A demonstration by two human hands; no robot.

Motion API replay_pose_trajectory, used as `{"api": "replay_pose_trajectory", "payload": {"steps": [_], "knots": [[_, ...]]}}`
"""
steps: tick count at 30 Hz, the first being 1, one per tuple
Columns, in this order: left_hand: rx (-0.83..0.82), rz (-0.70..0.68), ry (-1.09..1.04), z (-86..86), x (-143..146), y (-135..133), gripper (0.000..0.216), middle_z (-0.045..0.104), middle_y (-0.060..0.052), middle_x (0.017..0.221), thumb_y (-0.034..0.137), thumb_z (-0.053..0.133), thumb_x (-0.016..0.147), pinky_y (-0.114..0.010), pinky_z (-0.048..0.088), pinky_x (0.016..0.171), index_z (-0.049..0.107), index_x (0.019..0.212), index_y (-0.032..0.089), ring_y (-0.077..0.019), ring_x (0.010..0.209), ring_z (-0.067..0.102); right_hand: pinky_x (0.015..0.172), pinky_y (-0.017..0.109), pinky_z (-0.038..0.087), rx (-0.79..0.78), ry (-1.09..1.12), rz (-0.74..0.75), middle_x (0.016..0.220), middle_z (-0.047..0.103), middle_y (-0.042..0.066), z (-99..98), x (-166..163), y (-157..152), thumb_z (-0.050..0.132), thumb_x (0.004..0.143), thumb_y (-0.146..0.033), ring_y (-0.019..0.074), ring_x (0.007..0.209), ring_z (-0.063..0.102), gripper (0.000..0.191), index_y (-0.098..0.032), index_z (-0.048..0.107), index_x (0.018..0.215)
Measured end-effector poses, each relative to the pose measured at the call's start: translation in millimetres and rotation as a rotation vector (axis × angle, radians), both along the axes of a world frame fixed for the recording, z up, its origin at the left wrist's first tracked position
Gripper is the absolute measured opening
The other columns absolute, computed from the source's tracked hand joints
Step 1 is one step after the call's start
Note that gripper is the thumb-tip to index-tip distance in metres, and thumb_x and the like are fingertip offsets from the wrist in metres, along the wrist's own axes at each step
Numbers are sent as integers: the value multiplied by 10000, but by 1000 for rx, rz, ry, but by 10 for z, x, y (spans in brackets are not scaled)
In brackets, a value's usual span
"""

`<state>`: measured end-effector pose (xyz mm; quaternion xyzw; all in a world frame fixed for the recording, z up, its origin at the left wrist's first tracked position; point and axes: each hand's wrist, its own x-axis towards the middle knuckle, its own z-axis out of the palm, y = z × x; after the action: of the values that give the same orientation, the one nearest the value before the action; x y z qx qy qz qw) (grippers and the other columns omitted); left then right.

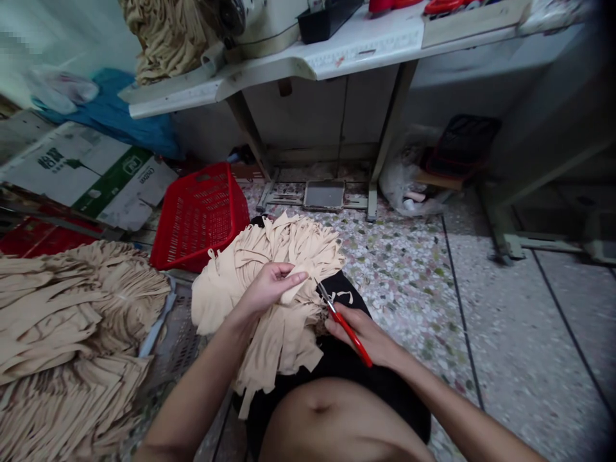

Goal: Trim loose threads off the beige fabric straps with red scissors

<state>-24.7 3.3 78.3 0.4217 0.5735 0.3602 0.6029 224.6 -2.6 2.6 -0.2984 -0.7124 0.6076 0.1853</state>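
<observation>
You sit low on the floor [505, 333], looking down at your lap. A bundle [289, 340] of beige fabric strips lies across your thighs, fanned outward, probably so each end is easy to reach.

Your left hand [272, 282] rests on top of the bundle. Its thumb and fingers pinch one strip [302, 287] and hold it slightly apart from the rest, which seems meant to keep that end clear of its neighbours.

Your right hand [366, 337] is closed around red-handled snips [344, 324]. It sits just right of the bundle, with the blades pointing up and left. Their tips are slightly parted and almost touch the held strip. The low angle appears to let the wrist rest on your leg.

To your left, a large pile [72, 308] of similar strips is heaped on a grey crate [180, 327], close to your left arm. A red basket [197, 215] leans tilted on the floor just beyond the bundle. Behind it sits a printed cardboard box [91, 170]. A white sewing table [337, 48] stands ahead, well apart from your hands.
</observation>
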Motion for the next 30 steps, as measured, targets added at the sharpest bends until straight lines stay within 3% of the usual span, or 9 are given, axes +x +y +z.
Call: {"api": "replay_pose_trajectory", "payload": {"steps": [15,20,27,30], "knots": [[-87,40,-8,-75,123,-3,392,711,-46,762,411,881,747,-181,426,550,728,921,94,-93,596,596,568,246,360,133,-69,-34,671,543,-31,-13,-36,103,557,1000,-574,141,591,490,398,-215,531,829],[-93,48,-10,-80,138,-14,415,711,-54,747,417,893,728,-181,433,548,733,910,80,-90,583,595,559,241,346,111,-36,-60,660,551,-29,-38,-73,110,579,983,-581,133,584,460,425,-204,562,787],[-117,48,-9,-125,118,-40,437,732,-81,777,413,908,701,-190,419,537,754,920,67,-99,582,602,485,234,243,-49,-57,-163,546,439,-57,-188,-72,37,687,877,-638,108,518,361,536,-201,496,632],[-106,35,-12,-128,111,-45,416,742,-90,809,397,909,700,-205,440,564,763,917,73,-115,615,619,490,228,261,-12,-45,-154,574,457,-56,-193,-37,11,696,876,-625,110,539,372,509,-201,505,667]]}}
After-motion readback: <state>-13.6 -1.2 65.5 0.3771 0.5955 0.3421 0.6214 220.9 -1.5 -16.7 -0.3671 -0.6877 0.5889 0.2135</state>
